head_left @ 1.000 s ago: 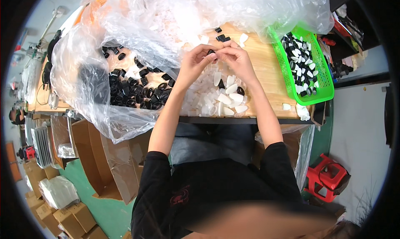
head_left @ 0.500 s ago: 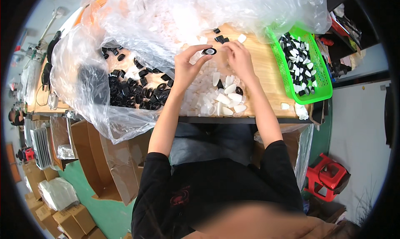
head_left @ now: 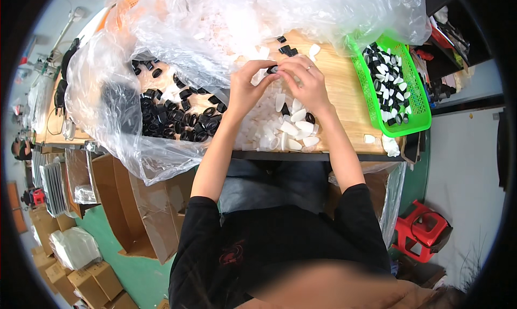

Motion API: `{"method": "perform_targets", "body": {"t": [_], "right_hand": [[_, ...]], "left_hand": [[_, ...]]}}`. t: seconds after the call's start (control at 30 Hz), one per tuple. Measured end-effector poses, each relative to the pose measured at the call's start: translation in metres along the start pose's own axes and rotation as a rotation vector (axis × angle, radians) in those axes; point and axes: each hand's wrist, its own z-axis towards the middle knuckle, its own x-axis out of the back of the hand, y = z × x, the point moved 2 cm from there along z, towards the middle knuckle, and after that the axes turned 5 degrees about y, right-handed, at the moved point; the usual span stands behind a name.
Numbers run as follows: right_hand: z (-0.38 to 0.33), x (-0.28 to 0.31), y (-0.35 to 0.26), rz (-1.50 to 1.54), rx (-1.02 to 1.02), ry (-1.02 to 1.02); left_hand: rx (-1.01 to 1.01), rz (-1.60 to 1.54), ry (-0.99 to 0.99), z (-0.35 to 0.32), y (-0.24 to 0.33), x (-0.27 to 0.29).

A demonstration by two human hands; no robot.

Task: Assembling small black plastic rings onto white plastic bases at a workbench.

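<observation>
Over the bench, my left hand (head_left: 249,89) pinches a small black ring-shaped part (head_left: 272,70) between thumb and fingers. My right hand (head_left: 308,84) meets it from the other side, its thumb and fingertips closed on the same part; the fingers cover most of it. Under and in front of the hands lies a heap of translucent pieces (head_left: 262,123), with several white oval pieces (head_left: 289,128) at its right side. Loose black rings (head_left: 177,119) are piled to the left of my left forearm. Some black pieces (head_left: 287,51) lie beyond my right hand.
A green basket (head_left: 413,130) of mixed black and white pieces stands at the right. Clear plastic sheeting (head_left: 177,37) spreads over the far side and left of the wooden bench (head_left: 347,85). On the floor are an open cardboard box (head_left: 153,212) and a red stool (head_left: 423,231).
My right hand has moved left to the black ring and closed on it with my left hand. The ring is now mostly hidden by fingers.
</observation>
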Motion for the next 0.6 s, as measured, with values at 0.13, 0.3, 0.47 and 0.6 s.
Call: {"method": "perform_targets", "body": {"t": [0.13,0.3,0.47,0.6], "right_hand": [[0.000,-0.001,-0.003,-0.016,0.036,-0.074],[-0.002,-0.001,0.011,0.221,-0.193,-0.042],[-0.009,0.007,0.066,0.255,-0.665,0.180],[-0.011,-0.003,0.080,-0.004,-0.612,-0.048]], "left_hand": [[-0.012,-0.026,0.020,0.000,0.002,0.002],[-0.065,0.018,0.036,0.003,0.001,0.003],[0.047,0.061,0.199,0.005,-0.007,0.013],[0.193,0.014,0.349,0.009,-0.017,0.025]]}}
